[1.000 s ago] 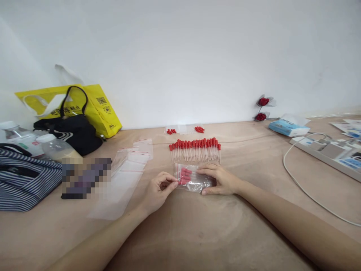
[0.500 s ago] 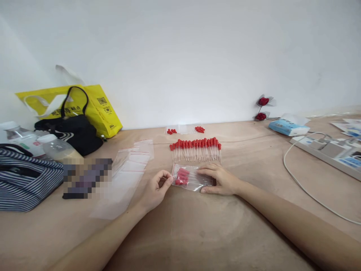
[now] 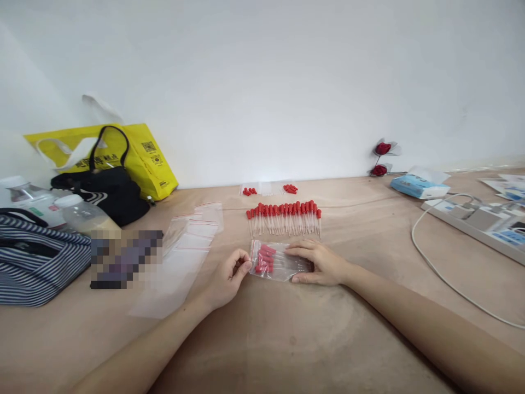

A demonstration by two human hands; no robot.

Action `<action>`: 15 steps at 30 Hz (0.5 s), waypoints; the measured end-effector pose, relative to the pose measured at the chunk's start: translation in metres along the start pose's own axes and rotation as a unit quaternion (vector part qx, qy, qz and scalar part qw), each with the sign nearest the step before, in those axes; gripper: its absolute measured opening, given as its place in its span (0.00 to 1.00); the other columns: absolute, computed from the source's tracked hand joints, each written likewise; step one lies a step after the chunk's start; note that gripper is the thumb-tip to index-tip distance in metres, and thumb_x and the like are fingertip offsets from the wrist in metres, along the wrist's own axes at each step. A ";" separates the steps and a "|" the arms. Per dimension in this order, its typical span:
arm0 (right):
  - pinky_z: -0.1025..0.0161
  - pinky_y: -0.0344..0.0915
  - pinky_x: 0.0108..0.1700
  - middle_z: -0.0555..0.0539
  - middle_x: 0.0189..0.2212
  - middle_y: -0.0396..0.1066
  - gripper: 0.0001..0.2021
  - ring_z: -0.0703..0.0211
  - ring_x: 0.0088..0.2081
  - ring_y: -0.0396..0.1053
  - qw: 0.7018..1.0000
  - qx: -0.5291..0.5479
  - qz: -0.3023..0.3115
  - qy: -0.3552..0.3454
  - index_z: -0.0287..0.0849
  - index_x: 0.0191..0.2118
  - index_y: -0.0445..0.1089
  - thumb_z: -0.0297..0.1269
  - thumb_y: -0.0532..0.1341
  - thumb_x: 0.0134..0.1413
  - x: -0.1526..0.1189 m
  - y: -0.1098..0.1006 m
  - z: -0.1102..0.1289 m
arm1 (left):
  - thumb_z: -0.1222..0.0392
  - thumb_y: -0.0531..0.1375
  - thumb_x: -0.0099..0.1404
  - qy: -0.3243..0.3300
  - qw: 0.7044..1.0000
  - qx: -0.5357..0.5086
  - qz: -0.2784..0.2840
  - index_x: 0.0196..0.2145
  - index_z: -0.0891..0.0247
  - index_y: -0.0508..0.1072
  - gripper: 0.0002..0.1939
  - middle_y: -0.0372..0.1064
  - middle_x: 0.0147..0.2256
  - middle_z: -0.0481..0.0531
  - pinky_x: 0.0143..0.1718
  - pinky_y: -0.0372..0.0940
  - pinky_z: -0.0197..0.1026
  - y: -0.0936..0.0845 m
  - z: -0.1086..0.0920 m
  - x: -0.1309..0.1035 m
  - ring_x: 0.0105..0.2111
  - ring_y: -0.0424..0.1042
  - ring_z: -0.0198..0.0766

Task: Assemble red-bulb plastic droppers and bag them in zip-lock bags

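Observation:
A clear zip bag (image 3: 286, 274) lies on the wooden table in front of me, with several red-bulbed droppers (image 3: 266, 259) inside, bulbs to the left. My left hand (image 3: 230, 275) is closed in a pinch on the bag's left end, by the red zip line. Over its right end curves my right hand (image 3: 320, 262), fingers on top and thumb at the near edge, gripping the bag. Just beyond the bag is a row of loose droppers (image 3: 283, 216), red bulbs pointing away from me.
Flat zip bags (image 3: 184, 262) overlap on the left. Filled bags (image 3: 268, 188) rest by the wall. A striped pouch (image 3: 41, 262), yellow bag (image 3: 151, 158) and pixelated item (image 3: 127, 260) are left. A tissue pack (image 3: 420, 186), power strip (image 3: 476, 219) and cable stand right.
The zip bag's left end, with its red zip line, sits slightly lower and flatter. Both hands have barely moved.

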State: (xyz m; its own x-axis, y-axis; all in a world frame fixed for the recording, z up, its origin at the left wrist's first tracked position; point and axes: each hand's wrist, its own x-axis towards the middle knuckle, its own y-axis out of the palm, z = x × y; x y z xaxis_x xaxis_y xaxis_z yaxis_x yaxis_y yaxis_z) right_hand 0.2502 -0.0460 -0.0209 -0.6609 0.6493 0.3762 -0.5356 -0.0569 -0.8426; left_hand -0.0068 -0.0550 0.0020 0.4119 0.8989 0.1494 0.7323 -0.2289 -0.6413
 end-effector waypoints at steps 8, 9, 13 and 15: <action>0.54 0.58 0.49 0.40 0.48 0.63 0.28 0.52 0.49 0.60 1.000 -0.007 -0.001 -0.001 0.41 0.51 0.61 0.51 0.59 0.46 0.000 0.000 0.000 | 0.54 0.47 0.62 0.004 1.000 -0.023 0.007 0.27 0.62 0.58 0.10 0.57 0.25 0.45 0.29 0.56 0.35 -0.001 0.005 0.000 0.26 0.58 0.33; 0.54 0.58 0.49 0.40 0.47 0.63 0.28 0.52 0.49 0.60 1.000 -0.006 -0.003 -0.002 0.41 0.51 0.61 0.52 0.59 0.46 0.000 0.000 0.000 | 0.54 0.47 0.62 0.004 0.999 -0.031 0.007 0.27 0.62 0.58 0.10 0.58 0.25 0.46 0.29 0.56 0.35 -0.001 0.005 0.001 0.26 0.59 0.33; 0.55 0.59 0.47 0.40 0.46 0.64 0.28 0.52 0.47 0.62 1.000 -0.003 -0.002 -0.004 0.40 0.50 0.62 0.52 0.59 0.45 0.001 0.001 0.001 | 0.52 0.50 0.60 -0.024 0.995 -0.095 -0.019 0.35 0.61 0.57 0.11 0.61 0.24 0.44 0.29 0.57 0.35 0.002 0.006 0.001 0.26 0.62 0.33; 0.55 0.59 0.47 0.40 0.45 0.65 0.27 0.53 0.46 0.62 1.000 -0.006 -0.003 -0.001 0.40 0.49 0.62 0.52 0.59 0.46 0.002 0.002 0.002 | 0.52 0.52 0.58 -0.042 0.993 -0.102 -0.033 0.40 0.61 0.54 0.15 0.63 0.25 0.44 0.30 0.57 0.36 0.004 0.007 0.001 0.26 0.63 0.33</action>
State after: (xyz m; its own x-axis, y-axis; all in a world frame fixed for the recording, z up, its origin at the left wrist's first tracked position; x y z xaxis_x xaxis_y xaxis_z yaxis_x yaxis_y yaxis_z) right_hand 0.2471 -0.0464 -0.0212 -0.6586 0.6485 0.3817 -0.5333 -0.0444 -0.8448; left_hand -0.0070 -0.0521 -0.0055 0.3189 0.9404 0.1178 0.8549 -0.2317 -0.4642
